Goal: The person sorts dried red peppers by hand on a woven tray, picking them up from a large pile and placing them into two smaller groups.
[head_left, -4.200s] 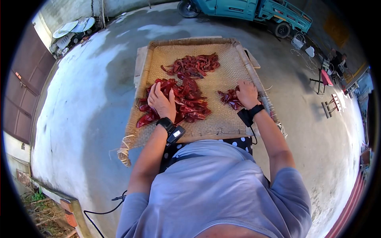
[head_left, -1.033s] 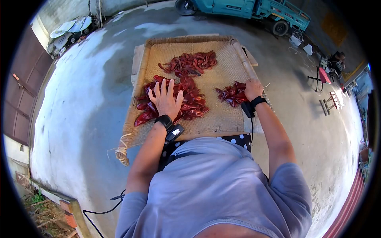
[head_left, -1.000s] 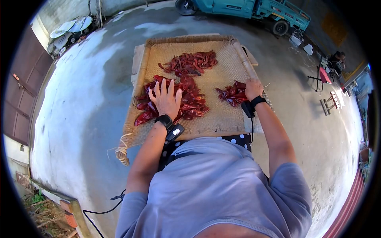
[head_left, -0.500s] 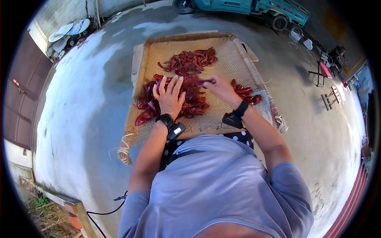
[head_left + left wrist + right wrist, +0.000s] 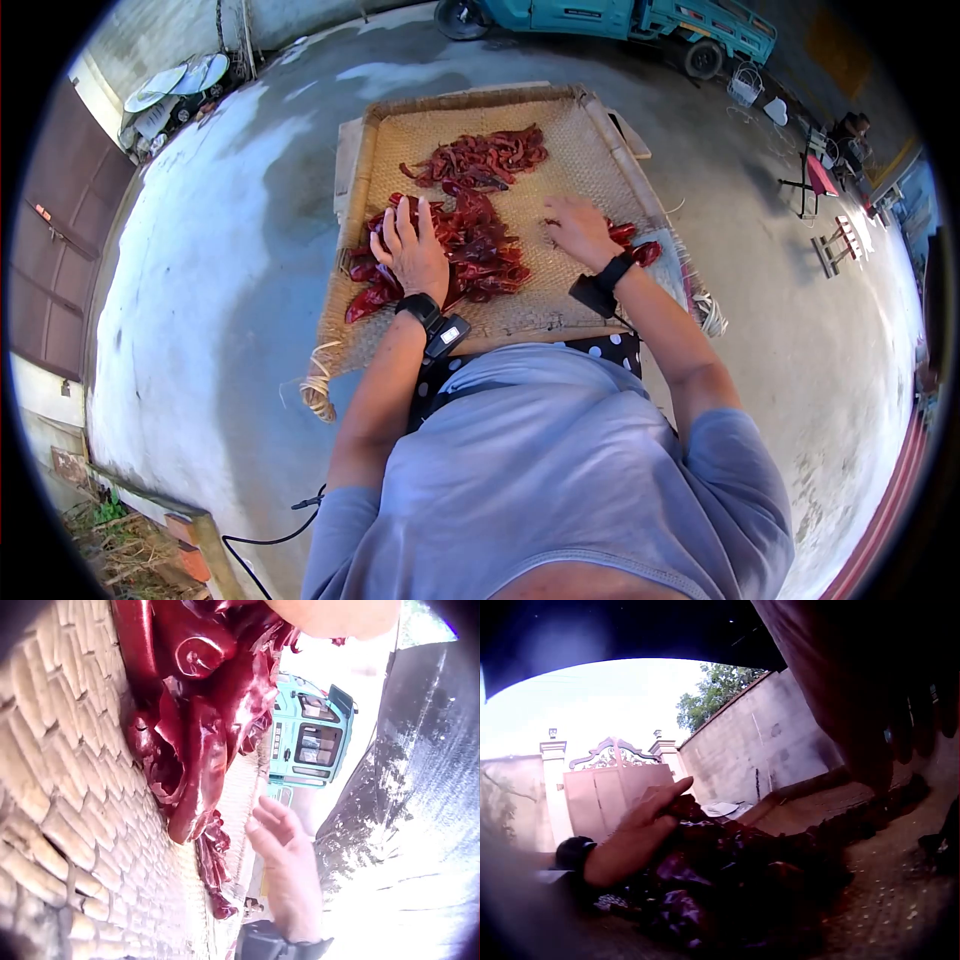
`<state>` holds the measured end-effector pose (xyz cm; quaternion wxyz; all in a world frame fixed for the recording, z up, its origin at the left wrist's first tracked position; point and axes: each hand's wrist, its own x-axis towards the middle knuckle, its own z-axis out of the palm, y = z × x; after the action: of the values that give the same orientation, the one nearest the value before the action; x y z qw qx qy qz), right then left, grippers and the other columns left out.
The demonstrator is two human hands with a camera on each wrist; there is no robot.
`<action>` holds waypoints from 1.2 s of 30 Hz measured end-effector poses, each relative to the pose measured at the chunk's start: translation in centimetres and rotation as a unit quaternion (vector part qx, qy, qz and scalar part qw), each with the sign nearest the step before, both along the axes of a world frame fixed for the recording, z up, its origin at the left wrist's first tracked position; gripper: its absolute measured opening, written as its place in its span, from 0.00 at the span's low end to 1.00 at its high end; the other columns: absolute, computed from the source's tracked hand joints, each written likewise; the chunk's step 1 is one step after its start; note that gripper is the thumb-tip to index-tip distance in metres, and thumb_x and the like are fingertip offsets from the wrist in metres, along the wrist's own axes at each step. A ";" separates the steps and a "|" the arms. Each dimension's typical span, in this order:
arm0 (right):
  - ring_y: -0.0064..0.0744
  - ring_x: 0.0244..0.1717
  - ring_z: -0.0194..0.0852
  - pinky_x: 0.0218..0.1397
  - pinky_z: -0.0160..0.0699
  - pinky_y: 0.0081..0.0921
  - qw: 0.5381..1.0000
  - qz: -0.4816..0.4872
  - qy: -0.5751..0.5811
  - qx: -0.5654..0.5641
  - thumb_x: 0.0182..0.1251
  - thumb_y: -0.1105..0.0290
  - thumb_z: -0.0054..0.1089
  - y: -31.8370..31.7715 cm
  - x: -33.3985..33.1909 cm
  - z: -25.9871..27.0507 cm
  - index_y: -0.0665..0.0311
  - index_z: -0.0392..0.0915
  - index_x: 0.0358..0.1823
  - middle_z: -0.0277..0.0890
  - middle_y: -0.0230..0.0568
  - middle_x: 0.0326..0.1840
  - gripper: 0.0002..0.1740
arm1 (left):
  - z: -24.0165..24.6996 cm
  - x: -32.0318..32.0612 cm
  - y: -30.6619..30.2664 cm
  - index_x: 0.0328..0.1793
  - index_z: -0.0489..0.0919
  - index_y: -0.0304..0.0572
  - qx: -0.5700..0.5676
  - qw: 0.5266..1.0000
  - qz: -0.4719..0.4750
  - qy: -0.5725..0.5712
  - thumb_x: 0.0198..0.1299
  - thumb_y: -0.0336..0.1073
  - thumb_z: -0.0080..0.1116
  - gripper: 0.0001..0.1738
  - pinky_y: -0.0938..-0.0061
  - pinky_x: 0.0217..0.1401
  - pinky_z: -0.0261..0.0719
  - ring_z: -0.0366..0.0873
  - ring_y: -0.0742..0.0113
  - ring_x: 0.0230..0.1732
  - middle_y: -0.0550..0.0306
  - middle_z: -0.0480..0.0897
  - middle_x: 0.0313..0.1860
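Dried red chillies lie in a shallow woven tray [image 5: 545, 305] in the head view. My left hand [image 5: 415, 255] rests with spread fingers on the largest chilli pile [image 5: 485, 250], left of the middle. Glossy, wrinkled chillies [image 5: 202, 750] show close up in the left wrist view. To the right, my right hand [image 5: 583, 235] hovers over the tray beside a smaller chilli pile [image 5: 643, 250], partly covering it. Seen from the left wrist, the right hand [image 5: 289, 866] has loosely bent fingers and holds nothing visible. The right wrist view is dark around its own fingers.
A third heap of thinner, shrivelled chillies [image 5: 485, 157] sits at the tray's far side. The tray's raised rim [image 5: 470, 100] surrounds everything. Beyond, on the concrete floor, stand a turquoise three-wheeler [image 5: 600, 20], a small stool [image 5: 838, 245] and a seated person [image 5: 852, 135].
My right hand went from the right-hand pile to the big pile, then moved back rightward. Chillies in the right-hand pile now extend nearer the tray's edge. My left hand shifted slightly left.
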<state>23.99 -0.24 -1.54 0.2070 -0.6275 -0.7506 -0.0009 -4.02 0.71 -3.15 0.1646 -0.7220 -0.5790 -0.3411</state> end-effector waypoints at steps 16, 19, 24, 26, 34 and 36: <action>0.51 0.47 0.81 0.50 0.77 0.47 0.968 -0.149 0.141 0.145 0.69 0.67 0.56 1.1 5.1 -1.9 0.63 0.78 0.51 0.80 0.51 0.46 0.13 | 0.7 0.2 -0.3 0.74 0.69 0.53 0.032 0.996 -0.079 -0.034 0.63 0.42 0.61 0.32 0.42 0.78 0.38 0.53 0.52 0.79 0.53 0.67 0.74; 0.44 0.45 0.82 0.48 0.80 0.39 0.927 -0.087 0.349 0.102 0.72 0.68 0.54 1.7 3.1 -1.6 0.65 0.77 0.54 0.81 0.50 0.46 0.14 | 0.7 0.1 -0.3 0.74 0.70 0.53 0.029 0.993 -0.110 -0.026 0.61 0.43 0.63 0.33 0.41 0.78 0.38 0.53 0.53 0.79 0.57 0.69 0.73; 0.29 0.42 0.82 0.46 0.79 0.24 0.877 0.093 0.465 -0.073 0.74 0.70 0.52 0.2 -4.7 1.0 0.68 0.76 0.57 0.80 0.41 0.47 0.15 | 1.4 0.5 -1.0 0.75 0.68 0.60 0.009 0.985 -0.174 -0.007 0.56 0.40 0.69 0.39 0.44 0.78 0.40 0.54 0.55 0.78 0.63 0.73 0.70; 0.29 0.43 0.82 0.45 0.80 0.24 0.840 0.122 0.513 -0.126 0.75 0.70 0.52 -0.5 -7.6 1.3 0.68 0.75 0.59 0.81 0.41 0.46 0.16 | 1.8 0.5 -1.1 0.76 0.67 0.62 -0.001 0.981 -0.195 0.014 0.56 0.38 0.69 0.40 0.44 0.78 0.40 0.55 0.55 0.78 0.63 0.73 0.71; 0.44 0.50 0.80 0.52 0.78 0.39 0.933 0.118 0.332 -0.077 0.73 0.62 0.55 -0.6 -7.3 1.8 0.60 0.74 0.61 0.79 0.45 0.52 0.19 | 0.1 0.1 0.0 0.77 0.66 0.64 0.046 0.996 -0.073 -0.004 0.56 0.24 0.59 0.41 0.46 0.74 0.51 0.67 0.54 0.63 0.57 0.74 0.53; 0.51 0.53 0.78 0.55 0.75 0.44 0.984 0.052 0.167 -0.036 0.69 0.62 0.58 -0.7 -4.6 1.6 0.58 0.76 0.61 0.78 0.47 0.53 0.20 | 0.0 0.0 0.0 0.79 0.64 0.58 0.059 0.998 -0.014 -0.009 0.57 0.32 0.61 0.41 0.44 0.73 0.52 0.64 0.52 0.63 0.52 0.70 0.55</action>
<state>19.35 -0.89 0.02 0.3066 -0.5858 -0.7367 0.1416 -4.02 0.67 -3.14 0.1969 -0.7162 -0.5489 -0.3834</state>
